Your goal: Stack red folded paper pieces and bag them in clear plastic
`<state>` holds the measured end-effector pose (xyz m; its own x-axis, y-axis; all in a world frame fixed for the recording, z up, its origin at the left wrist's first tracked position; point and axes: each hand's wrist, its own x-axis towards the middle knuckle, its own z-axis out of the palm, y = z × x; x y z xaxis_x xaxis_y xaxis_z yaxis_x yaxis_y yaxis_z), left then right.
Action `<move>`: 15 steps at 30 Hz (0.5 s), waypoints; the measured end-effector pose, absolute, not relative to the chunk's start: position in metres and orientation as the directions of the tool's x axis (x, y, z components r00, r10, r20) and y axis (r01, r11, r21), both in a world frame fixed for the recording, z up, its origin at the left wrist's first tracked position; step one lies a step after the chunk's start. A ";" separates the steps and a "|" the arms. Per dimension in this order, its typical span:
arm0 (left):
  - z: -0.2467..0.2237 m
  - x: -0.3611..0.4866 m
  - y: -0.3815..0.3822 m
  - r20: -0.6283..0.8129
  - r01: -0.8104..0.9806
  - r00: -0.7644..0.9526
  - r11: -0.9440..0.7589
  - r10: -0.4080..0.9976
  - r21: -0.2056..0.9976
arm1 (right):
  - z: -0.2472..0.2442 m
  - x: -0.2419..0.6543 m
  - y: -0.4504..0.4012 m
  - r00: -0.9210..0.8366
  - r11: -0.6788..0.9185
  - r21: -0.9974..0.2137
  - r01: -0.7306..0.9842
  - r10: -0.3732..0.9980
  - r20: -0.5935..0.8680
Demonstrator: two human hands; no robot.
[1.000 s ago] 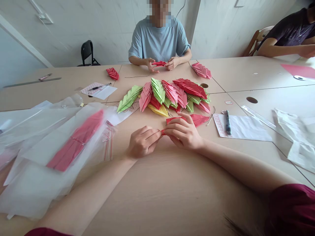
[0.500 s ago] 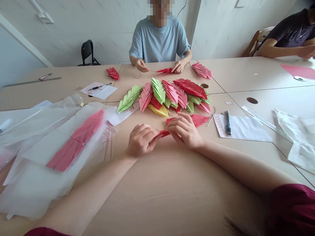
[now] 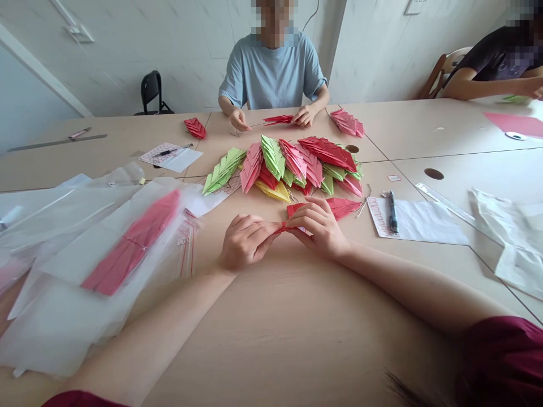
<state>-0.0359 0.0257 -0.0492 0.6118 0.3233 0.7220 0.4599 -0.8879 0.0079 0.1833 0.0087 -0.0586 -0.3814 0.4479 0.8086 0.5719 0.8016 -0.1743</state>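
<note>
The left hand (image 3: 248, 243) and right hand (image 3: 318, 226) pinch a narrow red paper fold (image 3: 292, 228) between their fingertips over the table (image 3: 271, 345), just below a heap of origami leaves (image 3: 275, 164); this looks like folding that wants a firm crease, though the fingers hide most of the paper
</note>
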 end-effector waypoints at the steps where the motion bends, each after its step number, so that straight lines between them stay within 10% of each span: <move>1: -0.050 -0.036 0.026 0.715 0.476 0.609 -0.879 0.344 0.018 | -0.059 0.183 0.008 -0.382 0.803 -0.167 0.573 0.441 0.812; 15: -0.050 -0.038 0.030 0.681 0.475 0.612 -0.875 0.401 0.088 | -0.064 0.183 0.011 -0.367 0.775 -0.178 0.606 0.472 0.802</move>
<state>-0.0375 0.0302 -0.0505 0.6121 0.4014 0.6813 0.4755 -0.8753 0.0885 0.1826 0.0108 -0.0645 -0.3670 0.4717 0.8017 0.6063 0.7750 -0.1784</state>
